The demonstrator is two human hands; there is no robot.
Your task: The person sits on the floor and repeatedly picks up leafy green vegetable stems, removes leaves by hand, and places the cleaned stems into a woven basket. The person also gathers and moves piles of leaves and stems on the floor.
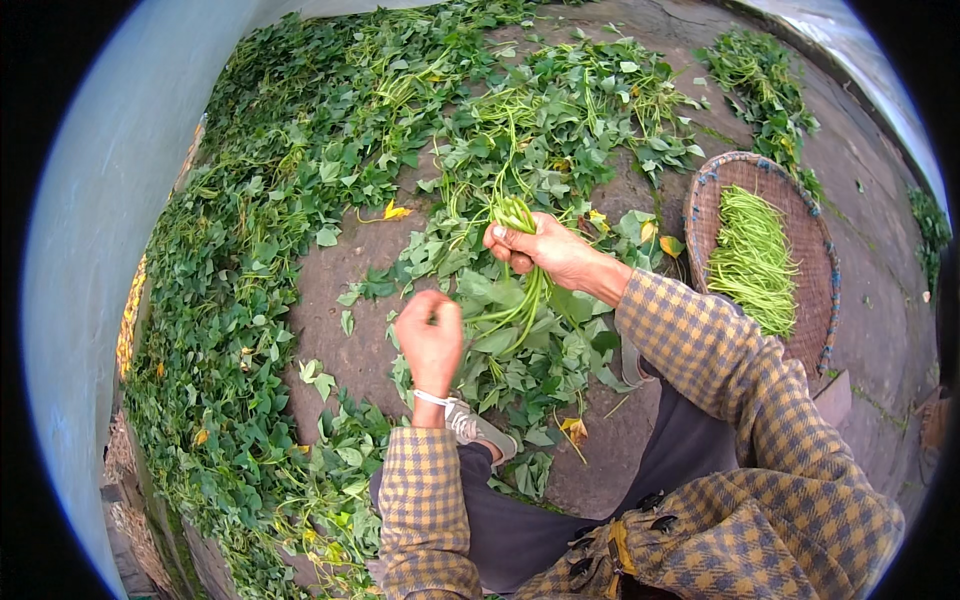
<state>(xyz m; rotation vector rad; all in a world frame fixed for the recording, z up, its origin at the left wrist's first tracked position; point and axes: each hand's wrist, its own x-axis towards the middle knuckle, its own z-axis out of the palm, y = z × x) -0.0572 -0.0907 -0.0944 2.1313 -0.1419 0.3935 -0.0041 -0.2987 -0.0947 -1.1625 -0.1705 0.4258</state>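
Observation:
My right hand (551,251) is closed around a bunch of green leaf stems (514,214), whose cut or snapped ends stick up above the fist while leafy ends hang below. To its lower left, my left hand (430,330) is raised with curled fingers, slightly blurred; whether anything is between its fingers cannot be told. Beneath both hands lies a heap of loose green leaves (517,382). On the right, a round woven basket tray (814,315) holds a pile of bare green stems (752,259).
Leafy vines (255,247) cover the ground at the left and top. A smaller vine bundle (765,94) lies at the upper right. Pale sheeting (112,187) borders the left side. My shoe (480,431) rests beside the leaf heap. Yellow leaves (396,211) are scattered about.

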